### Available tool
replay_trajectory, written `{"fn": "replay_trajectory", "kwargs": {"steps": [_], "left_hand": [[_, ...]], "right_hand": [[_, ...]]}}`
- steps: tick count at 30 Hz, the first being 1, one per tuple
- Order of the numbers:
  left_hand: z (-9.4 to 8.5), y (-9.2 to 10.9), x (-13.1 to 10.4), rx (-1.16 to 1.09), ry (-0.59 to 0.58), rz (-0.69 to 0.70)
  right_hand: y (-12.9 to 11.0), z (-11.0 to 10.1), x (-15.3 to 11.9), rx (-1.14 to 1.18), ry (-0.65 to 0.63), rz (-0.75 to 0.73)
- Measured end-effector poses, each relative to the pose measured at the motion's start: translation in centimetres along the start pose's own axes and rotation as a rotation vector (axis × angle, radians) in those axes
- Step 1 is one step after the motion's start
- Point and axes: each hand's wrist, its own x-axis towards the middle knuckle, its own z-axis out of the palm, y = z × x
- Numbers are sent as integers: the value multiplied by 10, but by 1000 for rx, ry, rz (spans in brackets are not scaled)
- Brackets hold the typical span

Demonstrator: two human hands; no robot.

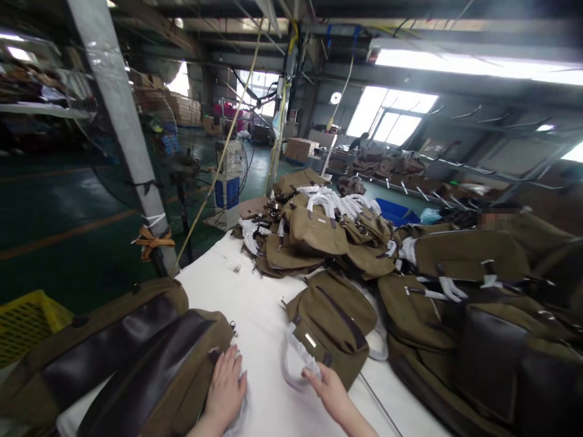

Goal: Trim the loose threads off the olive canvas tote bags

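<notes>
An olive handbag (334,315) with a dark strip and a small metal plate lies on the white table in front of me. Its looped handle (295,358) is wrapped in pale plastic, and my right hand (325,385) pinches that wrapping near the bag's lower edge. On the left, my left hand (226,379) rests with fingers stretched out against the side of an olive bag with a dark base (159,364). Some clear wrapping shows beside and below that hand. A second bag with a dark panel (113,334) lies just beyond it.
Olive handbags (319,230) with wrapped handles are heaped at the table's far end. More bags (464,315) crowd the right side. A metal post (122,121) rises at the left, above a yellow crate (31,318). The white tabletop (223,285) runs between the bags.
</notes>
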Motion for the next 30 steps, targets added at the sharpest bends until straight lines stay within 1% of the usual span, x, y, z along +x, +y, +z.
{"fn": "replay_trajectory", "kwargs": {"steps": [1,2,4,5,6,7,9,10,11,12,13,14,15,16,17,18,19,20,21,22,23,24,25,27,28,30], "left_hand": [[-10,7,4,-18,-28,-33],[-25,17,9,-45,-61,-67],[-63,39,18,-139,-164,-111],[-86,52,22,-215,-253,-92],[-110,64,24,-312,-371,-45],[-134,77,24,-407,-495,-3],[-175,100,20,-501,-765,33],[-191,109,17,-570,-828,45],[-204,115,13,-646,-836,42],[-214,120,10,-724,-784,25],[-222,122,7,-789,-691,-7],[-227,121,5,-831,-592,-33],[-230,118,4,-856,-517,-31],[-232,113,4,-877,-491,2],[-234,106,5,-910,-515,59],[-235,99,6,-960,-586,129],[-235,91,8,-1028,-702,202],[-235,85,10,-1109,-843,255],[-233,80,12,-1206,-979,274],[-231,79,13,-1307,-1080,260],[-229,80,14,-1388,-1121,216],[-225,84,15,-1437,-1100,148],[-221,92,14,-1450,-1038,71],[-213,113,11,-1389,-916,-51],[-210,125,9,-1354,-894,-83],[-205,144,7,-1334,-887,-122]], "right_hand": [[-8,-5,-9,53,9,-19],[-19,-11,-17,105,17,-43],[-47,-28,-30,229,44,-108],[-62,-37,-36,295,74,-139],[-78,-45,-42,355,119,-156],[-93,-52,-48,405,172,-160],[-119,-60,-60,524,258,-151],[-131,-60,-67,605,266,-155],[-141,-59,-75,694,246,-171],[-149,-56,-83,783,204,-190],[-156,-53,-91,863,156,-205],[-160,-49,-99,927,115,-212],[-163,-46,-106,973,89,-209],[-163,-44,-113,1008,73,-200],[-162,-43,-119,1032,68,-186],[-159,-43,-123,1049,71,-172],[-156,-44,-127,1061,74,-156],[-153,-45,-130,1073,78,-139],[-150,-45,-133,1082,86,-123],[-148,-44,-135,1090,95,-110],[-147,-43,-138,1096,102,-101],[-147,-40,-140,1100,102,-95],[-148,-37,-144,1102,96,-92],[-153,-32,-151,1099,71,-97],[-155,-32,-155,1086,62,-105],[-154,-37,-164,1011,55,-127]]}}
